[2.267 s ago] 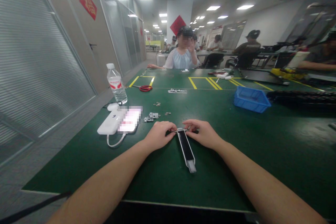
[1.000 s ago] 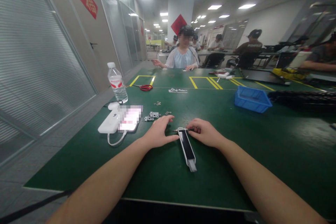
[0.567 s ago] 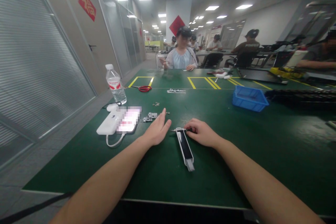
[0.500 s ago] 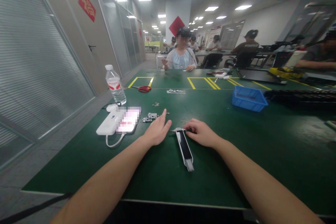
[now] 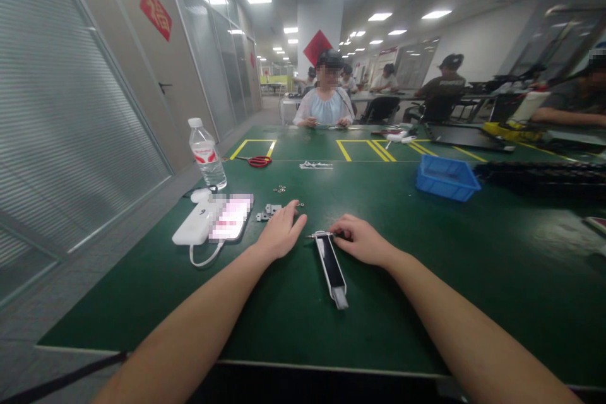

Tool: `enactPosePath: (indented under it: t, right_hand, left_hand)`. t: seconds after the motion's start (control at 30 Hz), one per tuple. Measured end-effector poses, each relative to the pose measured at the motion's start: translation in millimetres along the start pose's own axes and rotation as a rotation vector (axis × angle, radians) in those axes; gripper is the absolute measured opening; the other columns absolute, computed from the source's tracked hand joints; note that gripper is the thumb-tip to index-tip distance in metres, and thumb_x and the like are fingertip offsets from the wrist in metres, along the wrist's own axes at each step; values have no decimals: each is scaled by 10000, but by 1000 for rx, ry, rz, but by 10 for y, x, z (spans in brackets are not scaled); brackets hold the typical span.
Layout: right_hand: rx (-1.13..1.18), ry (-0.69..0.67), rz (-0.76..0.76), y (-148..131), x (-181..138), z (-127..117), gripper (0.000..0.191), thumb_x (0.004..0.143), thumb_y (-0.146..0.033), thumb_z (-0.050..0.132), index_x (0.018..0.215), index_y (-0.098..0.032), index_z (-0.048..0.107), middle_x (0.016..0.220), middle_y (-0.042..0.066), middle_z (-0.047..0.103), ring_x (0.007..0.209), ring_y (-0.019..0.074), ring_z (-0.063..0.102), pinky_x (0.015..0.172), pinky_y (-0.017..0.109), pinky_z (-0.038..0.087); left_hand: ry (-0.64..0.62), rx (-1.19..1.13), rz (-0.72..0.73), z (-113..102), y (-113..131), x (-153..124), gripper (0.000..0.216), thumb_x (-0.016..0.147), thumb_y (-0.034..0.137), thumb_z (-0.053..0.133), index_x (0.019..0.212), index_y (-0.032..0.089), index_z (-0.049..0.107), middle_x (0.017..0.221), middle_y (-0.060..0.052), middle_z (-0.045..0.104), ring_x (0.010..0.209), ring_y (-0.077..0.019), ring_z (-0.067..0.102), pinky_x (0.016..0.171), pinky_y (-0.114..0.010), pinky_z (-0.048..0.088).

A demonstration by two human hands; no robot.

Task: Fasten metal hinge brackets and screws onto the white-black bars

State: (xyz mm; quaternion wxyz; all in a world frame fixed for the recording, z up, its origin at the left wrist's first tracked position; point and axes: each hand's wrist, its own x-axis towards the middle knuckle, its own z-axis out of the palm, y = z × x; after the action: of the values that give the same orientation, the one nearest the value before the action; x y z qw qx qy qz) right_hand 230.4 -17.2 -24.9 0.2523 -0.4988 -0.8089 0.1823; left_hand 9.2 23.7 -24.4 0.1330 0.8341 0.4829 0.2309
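My left hand (image 5: 283, 231) rests low over the table with its fingers stretched out. Its fingertips reach beside a small metal ring (image 5: 302, 204) and partly cover some grey metal blocks (image 5: 263, 217). The fingers of my right hand (image 5: 358, 238) are curled round the dark handle of what looks like a small screwdriver, mostly hidden. The screwdriver's thin metal tip (image 5: 310, 237) points left, past the far end of a long white-framed piece with a black face (image 5: 332, 265). A grey strip (image 5: 339, 298) sticks out of that piece's near end.
Left of my hands lie a white power bank (image 5: 195, 227) and a phone (image 5: 233, 218), with a water bottle (image 5: 208, 154) behind. Farther off are small rings (image 5: 279, 189), red-handled scissors (image 5: 259, 162), thin silver parts (image 5: 316, 165) and a blue bin (image 5: 447, 177). A person sits opposite.
My left hand's fingers have tipped lower and lie closer to the small ring. My right hand has barely moved. The person opposite has lowered one hand towards the table.
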Motion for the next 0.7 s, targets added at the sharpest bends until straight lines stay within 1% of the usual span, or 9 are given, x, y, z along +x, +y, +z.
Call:
enactPosePath:
  t: [0.07, 0.13, 0.17, 0.23, 0.33, 0.47, 0.7]
  right_hand:
    - [6, 1, -5, -4, -5, -6, 195, 753, -109, 565, 894, -169, 687, 839, 39, 564, 671, 117, 497, 651, 262, 437]
    - [11, -3, -10, -7, -11, -15, 189, 761, -119, 564, 896, -169, 687, 849, 42, 567, 670, 117, 502, 648, 264, 440]
    - [13, -10, -11, -8, -13, -22, 183, 766, -127, 564, 896, -167, 687, 854, 45, 569, 669, 118, 503, 644, 265, 441]
    - [16, -21, -11, -9, -16, -36, 169, 776, -144, 564, 891, -162, 686, 858, 50, 575, 660, 118, 503, 631, 266, 441]
    - [22, -22, -20, -3, -16, -56, 162, 794, -172, 557, 890, -169, 687, 841, 47, 587, 641, 116, 504, 617, 267, 442]
    - [9, -22, -25, 18, -14, -58, 166, 804, -202, 555, 894, -176, 691, 823, 45, 593, 641, 120, 512, 611, 269, 444]
    - [15, -31, -27, 25, -19, -47, 156, 801, -193, 559, 885, -168, 688, 854, 51, 590, 637, 116, 507, 609, 269, 441]
  left_hand:
    - [-4, 2, 24, -58, -3, -32, 492, 884, 241, 428, 1345, 96, 337, 1072, -114, 617, 1006, -215, 567, 919, -363, 423]
    - [-41, 48, 39, -133, 6, -74, 522, 822, 118, 449, 1335, 144, 358, 1018, -79, 636, 933, -204, 589, 870, -358, 437]
    - [-64, 74, 50, -172, 14, -96, 515, 804, 96, 463, 1311, 158, 391, 994, -66, 645, 928, -205, 593, 869, -363, 431]
    - [-99, 126, 77, -243, 38, -133, 454, 790, 75, 469, 1231, 182, 471, 945, -42, 660, 932, -207, 597, 884, -379, 410]
    - [-132, 191, 122, -320, 80, -168, 457, 786, 51, 444, 1213, 207, 493, 927, -24, 674, 916, -197, 603, 894, -389, 385]
    - [-175, 240, 152, -367, 121, -182, 419, 785, 47, 437, 1160, 204, 537, 912, -22, 680, 911, -195, 605, 879, -369, 375]
    - [-228, 250, 191, -387, 92, -159, 400, 811, 64, 472, 1172, 222, 535, 954, -18, 680, 953, -202, 600, 892, -365, 348]
